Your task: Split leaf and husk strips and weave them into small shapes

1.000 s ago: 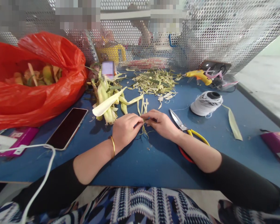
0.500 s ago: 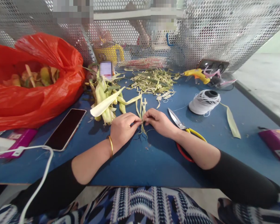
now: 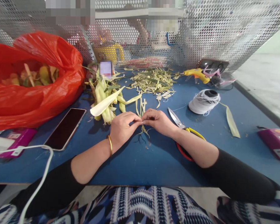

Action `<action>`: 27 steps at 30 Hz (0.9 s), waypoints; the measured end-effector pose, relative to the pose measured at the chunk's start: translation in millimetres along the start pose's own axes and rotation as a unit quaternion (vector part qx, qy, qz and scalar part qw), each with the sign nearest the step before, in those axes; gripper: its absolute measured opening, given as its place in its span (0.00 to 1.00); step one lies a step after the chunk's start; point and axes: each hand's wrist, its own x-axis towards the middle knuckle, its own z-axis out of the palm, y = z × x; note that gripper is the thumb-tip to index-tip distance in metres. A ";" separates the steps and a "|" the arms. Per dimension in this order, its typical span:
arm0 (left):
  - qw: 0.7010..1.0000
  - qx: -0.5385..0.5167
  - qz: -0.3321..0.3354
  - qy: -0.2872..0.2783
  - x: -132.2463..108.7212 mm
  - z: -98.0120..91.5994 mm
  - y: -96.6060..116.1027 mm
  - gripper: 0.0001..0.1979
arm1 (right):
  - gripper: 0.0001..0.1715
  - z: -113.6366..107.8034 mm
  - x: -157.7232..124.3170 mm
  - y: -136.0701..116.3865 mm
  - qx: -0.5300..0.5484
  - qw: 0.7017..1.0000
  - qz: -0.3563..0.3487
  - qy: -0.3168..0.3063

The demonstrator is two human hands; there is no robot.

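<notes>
Fingertips of my left hand point(image 3: 124, 125) and my right hand point(image 3: 159, 122) meet at the middle of a small bundle of pale green husk strips point(image 3: 140, 105), both pinched closed on it. Strip ends stick out beyond the fingers, and thin frayed ends hang on the near side. A fine thread shows beside the bundle; where it runs under the fingers is hidden. Scissors point(image 3: 177, 119) with red and yellow handles lie partly under my right forearm. Left of the bundle is a heap of corn husks point(image 3: 102, 101); behind it, a pile of shredded strips point(image 3: 154, 81).
On the blue table point(image 3: 140, 168) lie a phone point(image 3: 65, 129), a white thread spool point(image 3: 204, 102), a yellow glue gun point(image 3: 197, 74), a loose husk point(image 3: 232, 121) and a purple box point(image 3: 275, 143). A red bag point(image 3: 67, 77) is at left, a perforated metal screen point(image 3: 135, 37) behind.
My fingertips have drawn together over the bundle, the right ones moving slightly left. Other objects keep their places, apart from a slight shift of the view.
</notes>
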 end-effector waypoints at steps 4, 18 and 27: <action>0.999 -0.021 -0.032 0.002 1.1 0.4 -0.8 0.08 | 0.05 -0.9 -0.7 -2.1 -0.022 1.000 0.007 -0.006; 0.996 -0.030 -0.087 -0.015 1.5 -0.4 -3.5 0.05 | 0.08 -5.0 -2.5 -0.6 -0.033 0.999 0.033 0.001; 0.998 -0.026 -0.060 -0.021 1.4 -0.3 -4.4 0.05 | 0.13 -3.6 -2.9 0.8 -0.009 1.000 0.023 -0.014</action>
